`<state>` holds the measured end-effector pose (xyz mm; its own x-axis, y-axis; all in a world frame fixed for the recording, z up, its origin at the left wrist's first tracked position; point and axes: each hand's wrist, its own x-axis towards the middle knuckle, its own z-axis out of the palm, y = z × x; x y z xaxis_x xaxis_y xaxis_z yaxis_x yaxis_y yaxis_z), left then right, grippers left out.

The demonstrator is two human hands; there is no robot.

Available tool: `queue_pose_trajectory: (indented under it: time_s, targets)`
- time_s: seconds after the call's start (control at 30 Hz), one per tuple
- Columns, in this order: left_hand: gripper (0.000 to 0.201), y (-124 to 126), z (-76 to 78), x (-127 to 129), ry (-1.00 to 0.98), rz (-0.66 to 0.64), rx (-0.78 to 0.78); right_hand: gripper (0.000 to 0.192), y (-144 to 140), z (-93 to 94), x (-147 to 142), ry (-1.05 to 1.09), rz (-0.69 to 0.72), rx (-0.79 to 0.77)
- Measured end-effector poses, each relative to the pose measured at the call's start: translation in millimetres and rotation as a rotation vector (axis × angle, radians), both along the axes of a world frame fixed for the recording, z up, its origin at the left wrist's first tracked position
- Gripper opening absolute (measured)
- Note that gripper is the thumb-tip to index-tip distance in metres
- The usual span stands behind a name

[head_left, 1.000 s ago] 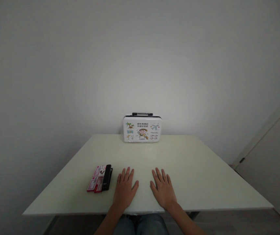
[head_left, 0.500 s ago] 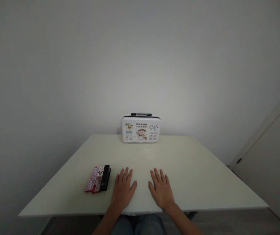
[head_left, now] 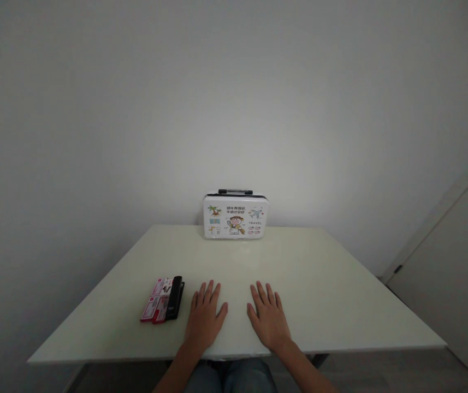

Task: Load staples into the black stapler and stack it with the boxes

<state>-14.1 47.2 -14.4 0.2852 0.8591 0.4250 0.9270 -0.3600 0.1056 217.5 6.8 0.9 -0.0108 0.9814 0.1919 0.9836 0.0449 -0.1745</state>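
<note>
My left hand (head_left: 204, 319) lies flat, palm down, on the pale table (head_left: 319, 289) near its front edge, fingers apart and holding nothing. My right hand (head_left: 269, 319) rests the same way a little to the right, also with nothing in it. Just left of my left hand lies a black stapler (head_left: 174, 298), with two red and white staple boxes (head_left: 155, 301) lying against its left side. At the far edge of the table a small white case (head_left: 235, 215) with cartoon travel pictures and a dark handle stands upright against the wall.
A plain white wall (head_left: 234, 98) rises behind the table. A pale door or cabinet panel (head_left: 455, 273) stands at the right. My knees in dark trousers (head_left: 229, 379) show under the front edge.
Both hands stay flat in place. The view has shifted slightly, so everything sits a little further left in the picture.
</note>
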Motion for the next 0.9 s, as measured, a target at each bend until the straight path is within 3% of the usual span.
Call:
queue_pose_trajectory:
  time_s: [0.9]
  targets:
    - [0.06,0.7,-1.3,0.0,-0.018,-0.003,0.002,0.063,-1.2,2.1,-0.7,0.017,-0.006,-0.02]
